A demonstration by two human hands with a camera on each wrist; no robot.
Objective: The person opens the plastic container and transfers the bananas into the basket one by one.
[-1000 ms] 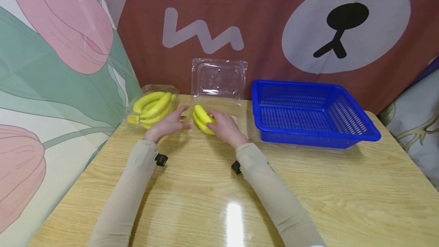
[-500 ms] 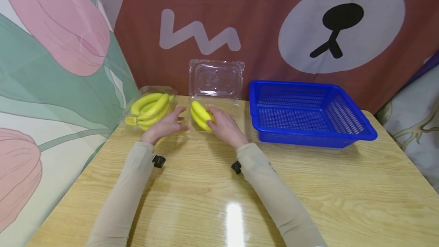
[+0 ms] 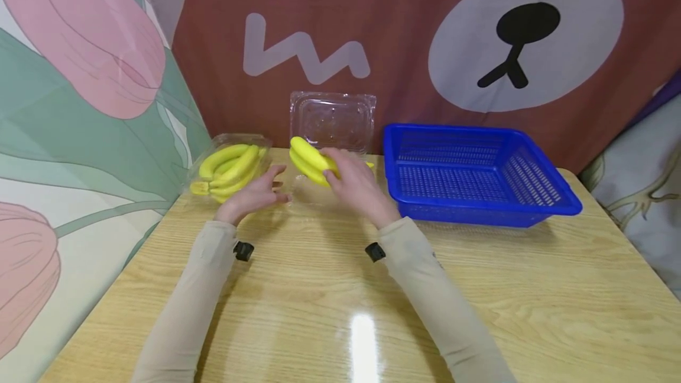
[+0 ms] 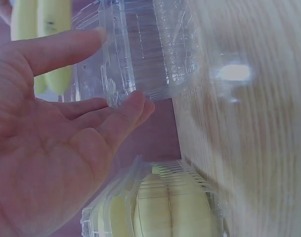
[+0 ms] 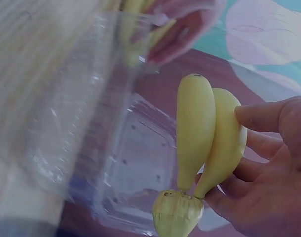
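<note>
My right hand (image 3: 353,179) grips a small bunch of yellow bananas (image 3: 307,160) and holds it just above the open clear clamshell box (image 3: 332,120). In the right wrist view the fingers (image 5: 269,118) curl round the bananas (image 5: 206,138) over the box's empty tray (image 5: 116,163). My left hand (image 3: 259,191) lies open with straight fingers against the front left edge of that tray (image 4: 150,54). A second bunch of bananas (image 3: 230,167) lies in a closed clear box (image 4: 160,207) to the left.
A blue plastic basket (image 3: 473,173) stands empty at the back right of the wooden table (image 3: 479,300). Printed cloth hangs behind and to the left of the table.
My right hand has lifted the bunch of bananas up out of the clamshell tray and slightly toward the back. The left hand has stayed at the tray's edge.
</note>
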